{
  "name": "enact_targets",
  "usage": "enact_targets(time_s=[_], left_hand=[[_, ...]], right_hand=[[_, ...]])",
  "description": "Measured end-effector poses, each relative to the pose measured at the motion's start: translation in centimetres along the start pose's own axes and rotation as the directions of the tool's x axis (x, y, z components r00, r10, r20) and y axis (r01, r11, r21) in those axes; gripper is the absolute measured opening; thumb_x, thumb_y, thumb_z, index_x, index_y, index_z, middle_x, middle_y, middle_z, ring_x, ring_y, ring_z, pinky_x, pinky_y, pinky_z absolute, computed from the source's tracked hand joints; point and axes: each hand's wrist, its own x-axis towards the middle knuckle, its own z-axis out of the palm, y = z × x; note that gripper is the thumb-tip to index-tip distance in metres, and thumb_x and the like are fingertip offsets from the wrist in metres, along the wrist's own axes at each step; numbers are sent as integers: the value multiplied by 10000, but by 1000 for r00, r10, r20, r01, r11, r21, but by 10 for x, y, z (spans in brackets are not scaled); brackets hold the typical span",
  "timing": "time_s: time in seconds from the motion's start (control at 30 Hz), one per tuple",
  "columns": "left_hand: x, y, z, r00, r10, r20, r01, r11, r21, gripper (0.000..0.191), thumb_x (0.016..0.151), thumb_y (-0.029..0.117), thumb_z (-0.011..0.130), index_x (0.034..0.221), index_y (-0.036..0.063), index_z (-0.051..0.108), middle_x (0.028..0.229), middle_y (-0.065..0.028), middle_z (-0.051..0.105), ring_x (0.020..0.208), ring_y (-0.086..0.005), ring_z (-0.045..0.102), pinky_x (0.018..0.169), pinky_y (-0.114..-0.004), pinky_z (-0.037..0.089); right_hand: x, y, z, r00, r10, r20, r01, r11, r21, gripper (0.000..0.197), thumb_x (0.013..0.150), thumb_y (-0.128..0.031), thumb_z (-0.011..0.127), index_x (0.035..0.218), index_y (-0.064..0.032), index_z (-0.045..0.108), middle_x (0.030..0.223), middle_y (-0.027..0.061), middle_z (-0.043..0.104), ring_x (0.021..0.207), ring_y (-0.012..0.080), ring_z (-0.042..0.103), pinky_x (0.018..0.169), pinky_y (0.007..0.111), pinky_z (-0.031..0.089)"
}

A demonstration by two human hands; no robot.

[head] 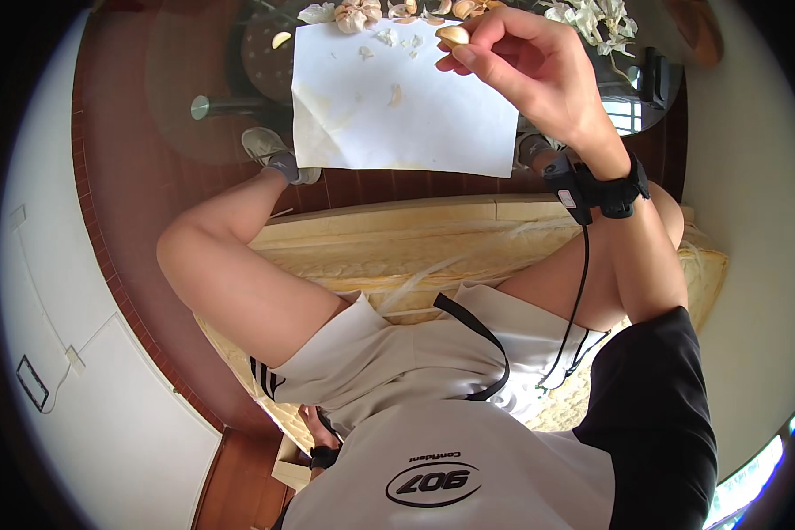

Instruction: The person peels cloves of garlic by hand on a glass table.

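My right hand pinches a garlic clove between thumb and fingertips, above the right part of a white sheet of paper. Small bits of garlic skin lie scattered on the sheet. At its far edge sit a whole garlic bulb and several loose cloves, cut off by the picture's top. A single pale clove lies apart on the glass table, left of the paper. Down beside my left hip is my left hand, partly hidden by my clothing; its fingers are unclear.
A pile of papery garlic skins lies at the far right of the glass table. Close to it stands a black object. Under me is a yellowish plastic-covered seat. A black cable hangs from my right wrist device.
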Motion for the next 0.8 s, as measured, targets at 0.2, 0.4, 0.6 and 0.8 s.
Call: enact_targets(time_s=[0.2,0.4,0.6,0.8], left_hand=[[1,9,3,999,42,-8,-43,989,-143,476,956,376,621,1342,151,455,1200,-81,510,1113,-217,496,936,-402,453],[-22,45,24,947,294,132,-322,856,403,534,996,398,550,1418,110,397,1267,-90,467,1099,-206,489,889,-415,463],[2,4,10,982,190,-3,-188,973,134,616,963,406,602,1427,87,353,1290,-112,462,1157,-257,473,1006,-408,420],[-27,43,47,989,145,-16,-144,987,76,718,896,367,706,1418,56,323,1276,-130,462,1185,-270,461,1044,-388,390]], right_hand=[[6,-6,3,999,-33,23,35,997,-63,146,933,-61,674,842,33,609,875,69,711,936,162,732,837,283,582],[7,-2,3,1000,-5,6,6,990,-141,197,926,-102,703,813,30,611,840,70,714,901,151,738,803,282,587],[7,3,6,997,-80,19,82,976,-201,228,932,-131,704,802,32,612,795,76,713,851,152,745,769,281,586],[0,10,1,997,-74,-11,69,971,-229,236,933,-135,701,792,33,613,787,84,714,831,154,743,759,284,585]])
